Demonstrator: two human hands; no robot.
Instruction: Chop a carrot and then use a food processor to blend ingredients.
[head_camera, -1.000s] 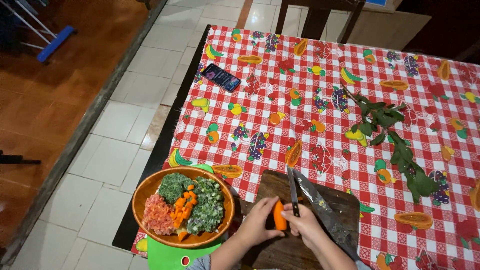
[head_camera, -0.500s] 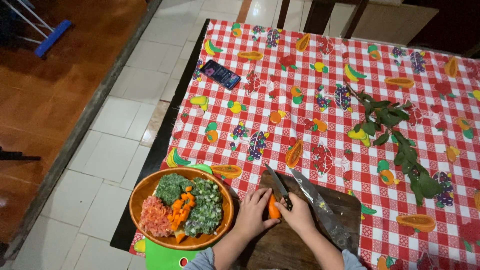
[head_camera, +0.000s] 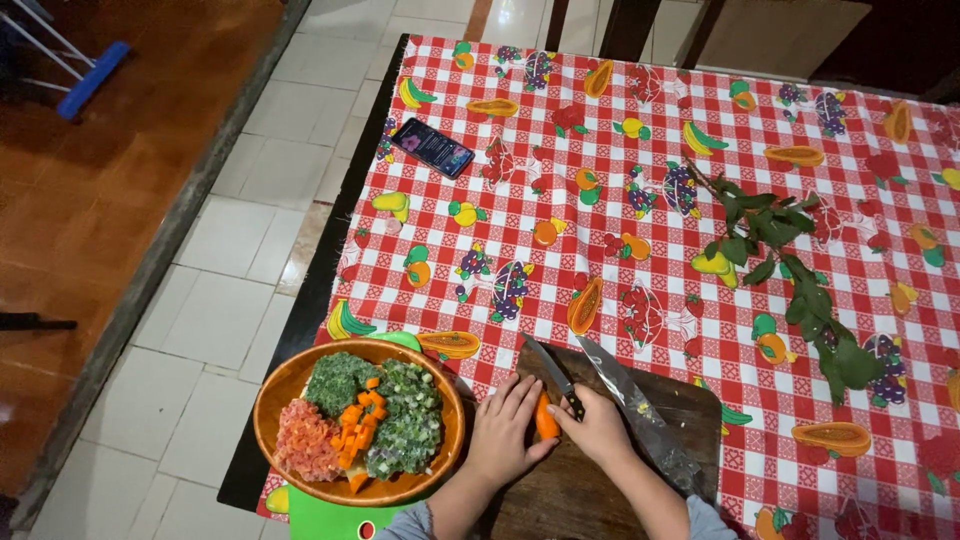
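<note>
An orange carrot piece (head_camera: 546, 418) lies on a dark wooden cutting board (head_camera: 690, 410). My left hand (head_camera: 505, 435) presses on the carrot from the left. My right hand (head_camera: 600, 428) grips a small black-handled knife (head_camera: 552, 370), its blade pointing up and left above the carrot. A larger knife (head_camera: 628, 400) rests on the board just right of my right hand. A wooden bowl (head_camera: 280, 385) to the left holds chopped greens, diced carrot and a reddish chopped heap.
A leafy green sprig (head_camera: 800, 290) lies on the red checked fruit-print tablecloth (head_camera: 600, 200) at right. A dark phone (head_camera: 432, 147) sits near the table's far left edge. A green board (head_camera: 325, 515) pokes out under the bowl. Tiled floor is at left.
The view shifted slightly. My right hand tilted the small knife from upright to slanting left over the carrot. My left hand stays on the carrot.
</note>
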